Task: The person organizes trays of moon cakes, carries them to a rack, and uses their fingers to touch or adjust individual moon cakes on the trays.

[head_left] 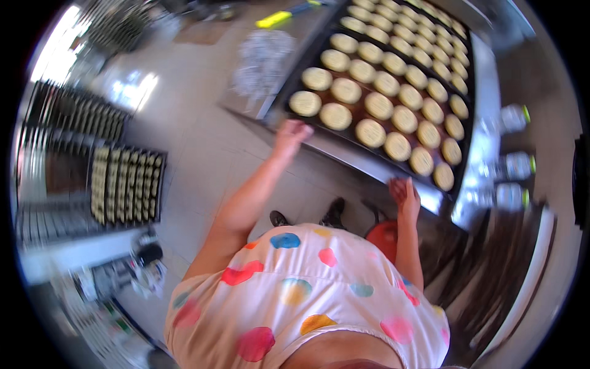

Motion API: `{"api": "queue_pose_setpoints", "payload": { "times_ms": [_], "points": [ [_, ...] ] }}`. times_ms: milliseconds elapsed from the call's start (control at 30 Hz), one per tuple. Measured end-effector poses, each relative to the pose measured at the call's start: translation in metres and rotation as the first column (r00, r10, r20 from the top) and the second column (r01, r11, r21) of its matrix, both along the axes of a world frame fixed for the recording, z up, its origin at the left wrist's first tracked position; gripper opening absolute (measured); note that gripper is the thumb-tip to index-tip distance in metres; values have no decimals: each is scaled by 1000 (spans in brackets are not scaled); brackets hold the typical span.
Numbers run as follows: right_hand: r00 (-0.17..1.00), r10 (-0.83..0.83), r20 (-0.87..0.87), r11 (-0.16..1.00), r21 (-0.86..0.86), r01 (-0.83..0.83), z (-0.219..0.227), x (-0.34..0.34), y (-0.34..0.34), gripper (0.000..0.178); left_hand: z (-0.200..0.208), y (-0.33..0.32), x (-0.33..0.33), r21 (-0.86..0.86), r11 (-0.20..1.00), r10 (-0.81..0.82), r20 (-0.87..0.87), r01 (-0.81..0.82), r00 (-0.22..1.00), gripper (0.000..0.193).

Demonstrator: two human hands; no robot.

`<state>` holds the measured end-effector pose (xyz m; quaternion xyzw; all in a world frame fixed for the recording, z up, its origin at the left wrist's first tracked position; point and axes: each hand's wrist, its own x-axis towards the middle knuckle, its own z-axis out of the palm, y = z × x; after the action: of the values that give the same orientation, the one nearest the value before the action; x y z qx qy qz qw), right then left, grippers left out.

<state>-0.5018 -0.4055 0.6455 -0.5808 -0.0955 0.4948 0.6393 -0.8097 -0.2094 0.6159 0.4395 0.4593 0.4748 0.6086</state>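
fingers (303, 130) are beside tray (356, 112) of blurrily marked cakes (379, 106).

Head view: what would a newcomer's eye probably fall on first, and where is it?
Probably the rows of pale round pastries on dark trays, at the upper right. Next, the white garment with coloured spots, at the bottom centre, and the left hand and right hand, both near the trays' closest edge. A bright yellow object stands out at the top, left of the trays.
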Motion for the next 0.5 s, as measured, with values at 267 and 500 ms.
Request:
{"api": "queue_pose_setpoints", "payload": {
  "times_ms": [267, 500],
  "points": [
    [925, 379, 7, 924, -58, -378, -42, -143, 26, 20, -50, -82, -111, -322, 725, -635, 32, 609, 772, 34],
    [697, 717, 11, 693, -115, -711, -59, -304, 88, 19, -87, -175, -357, -504, 855, 167, 38, -126, 985, 35]
  ]
}}
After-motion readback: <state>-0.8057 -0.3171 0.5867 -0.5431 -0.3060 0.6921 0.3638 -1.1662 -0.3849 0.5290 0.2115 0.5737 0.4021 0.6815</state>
